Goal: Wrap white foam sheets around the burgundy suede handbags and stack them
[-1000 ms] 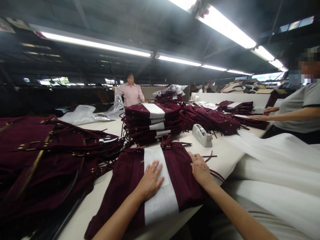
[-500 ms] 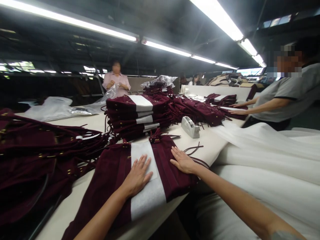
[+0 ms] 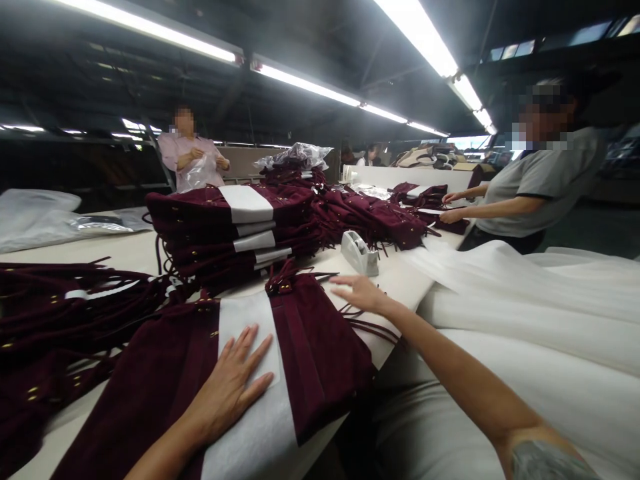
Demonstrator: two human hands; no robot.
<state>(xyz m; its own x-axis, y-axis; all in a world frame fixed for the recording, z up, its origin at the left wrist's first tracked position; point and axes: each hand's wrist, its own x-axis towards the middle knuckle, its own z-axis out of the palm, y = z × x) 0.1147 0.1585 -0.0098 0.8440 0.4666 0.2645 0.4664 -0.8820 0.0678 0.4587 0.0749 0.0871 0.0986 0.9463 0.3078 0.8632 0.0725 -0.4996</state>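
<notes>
A maroon fabric bag (image 3: pixel 320 340) lies flat on the table in front of me, with a white paper band (image 3: pixel 250 417) running across its middle. My left hand (image 3: pixel 235 373) rests on the band, palm down with the fingers spread. Off the bag's far right corner, my right hand (image 3: pixel 361 293) is lifted in the air with fingers stretched out and nothing in it. Just beyond it stands a grey tape dispenser (image 3: pixel 360 253). Thin maroon straps (image 3: pixel 373 327) trail from the bag's right side below my right hand.
Behind the bag rises a stack of banded maroon bags (image 3: pixel 230 227). More maroon bags (image 3: pixel 30 340) are heaped at left. White sheeting (image 3: pixel 525 333) is piled along the right. A co-worker (image 3: pixel 535 187) handles bags at right; another person (image 3: pixel 193 153) holds clear plastic at the back left.
My right hand has lifted off the bag and moved forward toward the tape dispenser. My left hand stays on the white band. The view has turned slightly right.
</notes>
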